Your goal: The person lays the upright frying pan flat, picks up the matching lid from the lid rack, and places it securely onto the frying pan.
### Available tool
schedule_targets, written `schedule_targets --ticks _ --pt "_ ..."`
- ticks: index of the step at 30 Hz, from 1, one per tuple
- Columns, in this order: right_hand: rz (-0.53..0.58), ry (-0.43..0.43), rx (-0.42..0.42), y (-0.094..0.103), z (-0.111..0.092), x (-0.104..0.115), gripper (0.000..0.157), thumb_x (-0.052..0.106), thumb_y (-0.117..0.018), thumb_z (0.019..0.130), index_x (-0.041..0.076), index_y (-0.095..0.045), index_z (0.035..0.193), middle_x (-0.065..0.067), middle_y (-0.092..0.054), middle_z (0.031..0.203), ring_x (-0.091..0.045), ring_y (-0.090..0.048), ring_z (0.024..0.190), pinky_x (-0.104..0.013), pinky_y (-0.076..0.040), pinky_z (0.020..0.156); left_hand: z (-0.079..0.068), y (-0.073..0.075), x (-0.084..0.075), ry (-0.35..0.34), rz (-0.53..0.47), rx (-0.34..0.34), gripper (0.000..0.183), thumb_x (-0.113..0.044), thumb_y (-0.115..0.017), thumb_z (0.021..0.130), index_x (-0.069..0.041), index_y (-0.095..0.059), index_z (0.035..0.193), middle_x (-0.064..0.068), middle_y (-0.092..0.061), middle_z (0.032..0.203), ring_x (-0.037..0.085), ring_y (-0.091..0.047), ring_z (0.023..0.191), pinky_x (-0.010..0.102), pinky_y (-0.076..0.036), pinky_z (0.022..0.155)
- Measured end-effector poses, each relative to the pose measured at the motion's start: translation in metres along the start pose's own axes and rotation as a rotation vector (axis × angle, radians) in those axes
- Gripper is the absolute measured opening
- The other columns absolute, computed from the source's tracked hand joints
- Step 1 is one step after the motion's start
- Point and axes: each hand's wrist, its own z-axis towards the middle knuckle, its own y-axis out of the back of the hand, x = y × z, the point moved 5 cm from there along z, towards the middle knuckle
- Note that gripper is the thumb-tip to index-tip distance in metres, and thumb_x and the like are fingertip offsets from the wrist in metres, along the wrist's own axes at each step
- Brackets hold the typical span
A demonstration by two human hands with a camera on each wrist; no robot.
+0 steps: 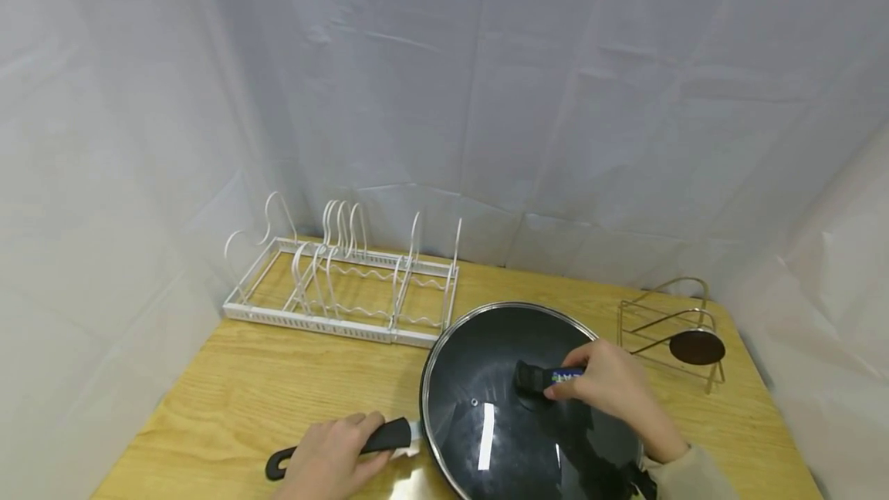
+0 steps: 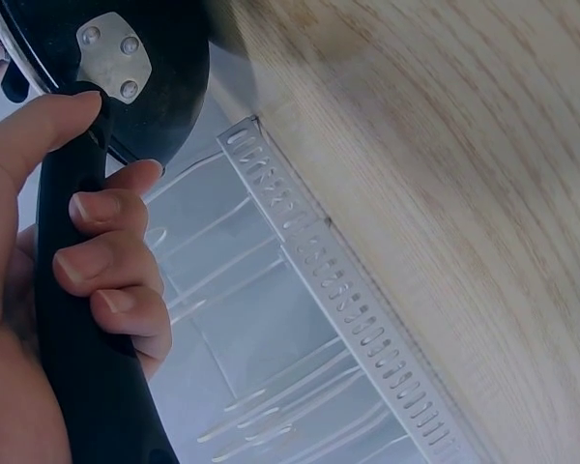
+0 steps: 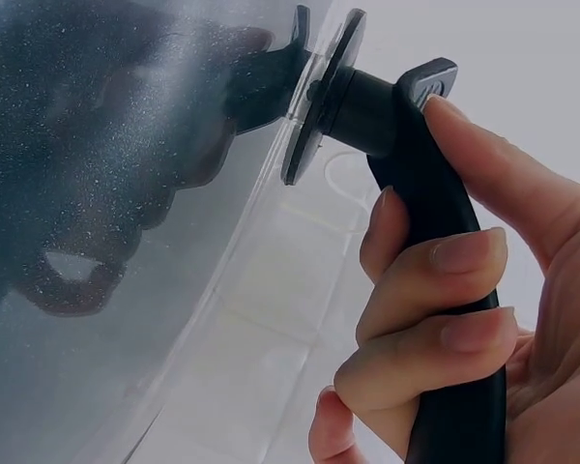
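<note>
A large dark frying pan stands at the table's front with a glass lid (image 1: 486, 361) over it. My left hand (image 1: 333, 450) grips the pan's black handle (image 1: 389, 436); in the left wrist view the fingers curl round this handle (image 2: 97, 338) and the thumb lies along its top, near a riveted metal plate (image 2: 116, 58). On the lid, my right hand (image 1: 611, 384) holds the black lid knob (image 1: 531, 378), which has a blue label. The right wrist view shows the fingers wrapped round the long grip of the knob (image 3: 435, 213), above the glass (image 3: 126, 193).
A white wire pan rack (image 1: 305, 321) with upright dividers stands at the back left, close to the pan. At the right is a gold wire rack (image 1: 653, 307) with a dark round disc (image 1: 698, 347). White sheeting (image 1: 486, 99) hangs behind the wooden table (image 1: 229, 400).
</note>
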Motion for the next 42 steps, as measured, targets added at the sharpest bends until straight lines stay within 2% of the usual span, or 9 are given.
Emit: schedule_targets --ticks 8,12,18,26,42 --pt "0.009 0.011 -0.007 -0.0038 0.0051 0.0009 0.027 0.043 -0.084 0.057 0.025 -0.068 0.069 0.009 -0.058 0.061 -0.013 -0.047 0.055 -0.029 -0.036 0.049 0.0001 0.0000 -0.0010 -0.038 0.016 -0.047 0.022 -0.035 -0.073 0.078 -0.021 -0.057 0.082 -0.017 -0.040 0.058 -0.002 -0.032 0.046 0.018 -0.027 0.041" --pt "0.005 0.011 -0.004 -0.0039 0.0059 0.0012 0.026 0.043 -0.084 0.058 0.025 -0.068 0.068 0.009 -0.058 0.061 -0.013 -0.048 0.055 -0.029 -0.037 0.049 -0.0001 0.0011 -0.0013 -0.018 -0.001 -0.032 0.020 -0.035 -0.071 0.079 -0.023 -0.055 0.080 -0.018 -0.037 0.057 -0.001 -0.032 0.046 0.018 -0.026 0.040" --pt "-0.002 0.020 0.017 -0.0030 0.0047 0.0016 0.025 0.043 -0.083 0.059 0.026 -0.067 0.068 0.009 -0.057 0.060 -0.013 -0.047 0.053 -0.029 -0.036 0.049 -0.0006 0.0018 -0.0017 0.008 0.028 -0.044 0.022 -0.039 -0.072 0.078 -0.023 -0.058 0.083 -0.018 -0.041 0.058 -0.001 -0.033 0.047 0.019 -0.026 0.040" --pt "-0.001 0.047 0.070 -0.0040 0.0035 0.0025 0.026 0.045 -0.082 0.062 0.025 -0.064 0.063 0.009 -0.053 0.054 -0.010 -0.042 0.048 -0.027 -0.033 0.045 0.0018 -0.0003 -0.0006 0.045 -0.025 0.033 0.020 -0.036 -0.072 0.080 -0.023 -0.056 0.082 -0.017 -0.038 0.057 0.000 -0.033 0.046 0.019 -0.027 0.041" --pt "-0.005 0.082 0.131 -0.0070 0.0025 0.0025 0.037 0.047 -0.078 0.066 0.019 -0.055 0.057 0.010 -0.038 0.048 -0.007 -0.029 0.043 -0.023 -0.021 0.041 0.0005 -0.0011 0.0004 0.016 -0.009 0.039 0.021 -0.035 -0.073 0.079 -0.020 -0.062 0.088 -0.013 -0.054 0.067 -0.001 -0.040 0.051 0.020 -0.032 0.045"
